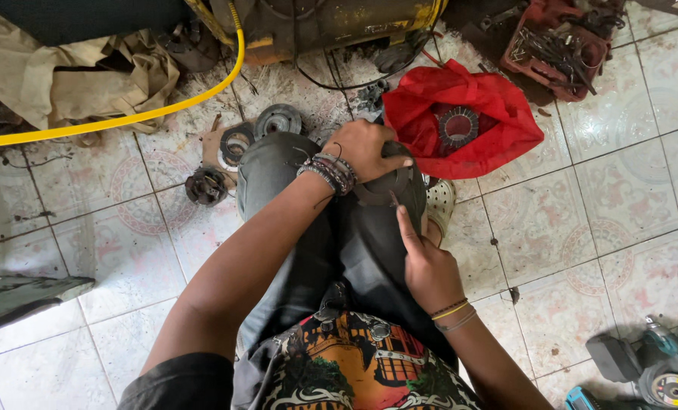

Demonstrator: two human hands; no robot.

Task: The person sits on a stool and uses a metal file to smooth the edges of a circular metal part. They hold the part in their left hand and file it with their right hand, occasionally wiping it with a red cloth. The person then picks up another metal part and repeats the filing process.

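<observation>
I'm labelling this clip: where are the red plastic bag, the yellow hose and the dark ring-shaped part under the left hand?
red plastic bag (498, 114), head view, right fold
yellow hose (126, 120), head view, mid-length
dark ring-shaped part (381, 193), head view, lower rim

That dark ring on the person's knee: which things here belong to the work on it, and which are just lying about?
In hand:
- dark ring on the knee
- left hand gripping it
- right hand, forefinger touching its edge

Lying about:
- red bag with a toothed disc inside
- round metal parts on the floor
- yellow hose
- red tool tray
- grinder
</observation>
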